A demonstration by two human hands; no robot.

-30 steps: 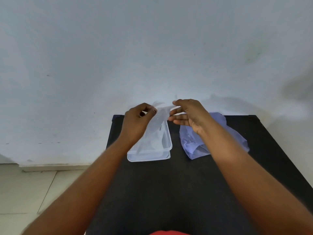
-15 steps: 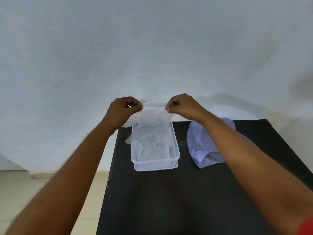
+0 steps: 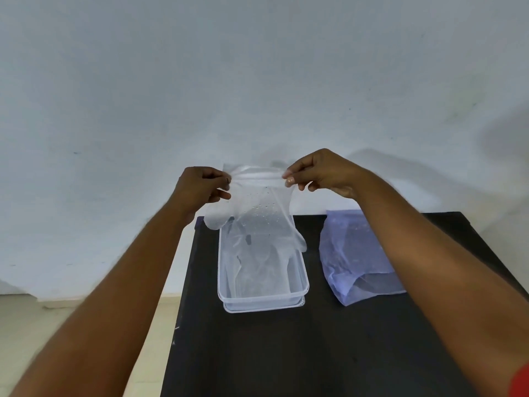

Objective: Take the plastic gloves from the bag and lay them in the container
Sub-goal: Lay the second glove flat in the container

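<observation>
A clear plastic glove hangs stretched by its cuff between both hands, fingers dangling down into the container. My left hand pinches the cuff's left corner; my right hand pinches the right corner. Below stands a clear rectangular plastic container on the black table, with more thin clear plastic lying inside it. The pale purple plastic bag lies flat to the container's right, partly hidden behind my right forearm.
The black table reaches to a white wall at the back. Its left edge runs just beside the container, with a beige tiled floor beyond. Bare table surface lies in front of the container and bag.
Both hands moved apart and spread the glove's cuff wide above the container. The view shifted, so the table sits lower and more to the right.
</observation>
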